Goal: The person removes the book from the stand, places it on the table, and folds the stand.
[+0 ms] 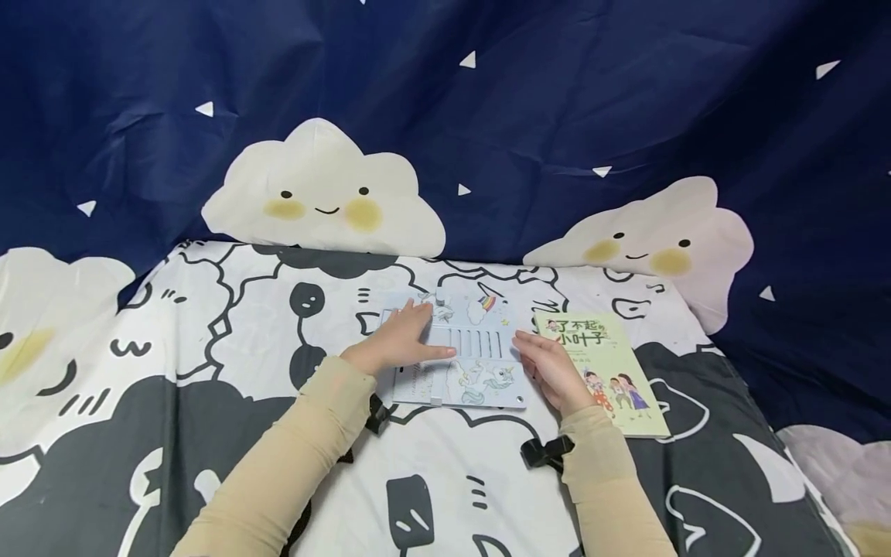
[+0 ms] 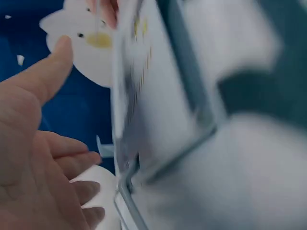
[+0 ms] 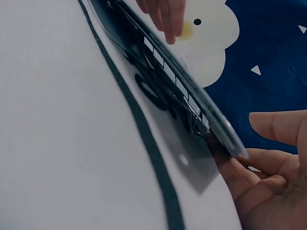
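Observation:
A light-blue book stand [image 1: 480,385] with unicorn pictures and a row of slots lies in the middle of the bed-like surface. My left hand [image 1: 400,340] is over its left part, fingers spread. In the left wrist view, that hand [image 2: 38,139] is beside the stand's edge [image 2: 116,96], with thumb and fingers apart. My right hand [image 1: 553,367] is at the right edge. The right wrist view shows its fingers [image 3: 235,175] reaching under the raised edge of the stand [image 3: 225,132], the thumb standing off. Dark folded parts are on the underside.
A pale green book [image 1: 629,387] with cartoon people on its cover lies just right of the right hand. A black-and-white patterned cloth [image 1: 487,456] covers the surface. Behind hangs a dark-blue curtain [image 1: 390,62] with clouds and small white triangles.

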Demonstrator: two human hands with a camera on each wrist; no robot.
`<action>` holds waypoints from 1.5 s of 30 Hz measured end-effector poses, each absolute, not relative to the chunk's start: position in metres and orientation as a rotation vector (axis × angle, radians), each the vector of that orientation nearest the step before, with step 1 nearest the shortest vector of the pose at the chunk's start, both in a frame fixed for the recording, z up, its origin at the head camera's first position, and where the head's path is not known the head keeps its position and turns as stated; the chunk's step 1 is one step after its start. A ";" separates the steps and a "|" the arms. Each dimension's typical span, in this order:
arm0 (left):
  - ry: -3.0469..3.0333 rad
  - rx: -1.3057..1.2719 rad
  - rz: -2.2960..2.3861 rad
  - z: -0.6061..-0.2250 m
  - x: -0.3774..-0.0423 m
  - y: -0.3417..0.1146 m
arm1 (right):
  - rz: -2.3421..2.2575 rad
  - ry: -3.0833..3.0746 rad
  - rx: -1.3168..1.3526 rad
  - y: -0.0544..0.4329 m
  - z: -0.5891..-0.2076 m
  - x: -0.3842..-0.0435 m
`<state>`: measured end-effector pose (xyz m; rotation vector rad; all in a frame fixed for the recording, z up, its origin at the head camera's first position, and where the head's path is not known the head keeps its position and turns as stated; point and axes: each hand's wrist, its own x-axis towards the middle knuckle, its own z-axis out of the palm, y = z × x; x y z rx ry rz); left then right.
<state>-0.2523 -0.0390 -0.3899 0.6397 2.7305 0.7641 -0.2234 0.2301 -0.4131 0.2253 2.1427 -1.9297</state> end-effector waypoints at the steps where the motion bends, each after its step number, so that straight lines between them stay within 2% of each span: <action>1: 2.723 0.632 0.775 -0.390 -0.257 -0.039 | -1.930 2.140 0.221 0.230 -0.413 -0.223; 10: 2.647 0.641 0.872 -0.384 -0.291 -0.025 | -1.927 2.151 0.221 0.232 -0.414 -0.221; 17: 2.635 0.627 0.824 -0.382 -0.303 -0.017 | -1.930 2.143 0.202 0.231 -0.413 -0.220; 38: 2.687 0.580 0.790 -0.384 -0.300 -0.020 | -1.926 2.141 0.216 0.230 -0.411 -0.228; 45: 2.776 0.617 0.800 -0.370 -0.292 -0.032 | -2.016 2.163 0.276 0.233 -0.398 -0.231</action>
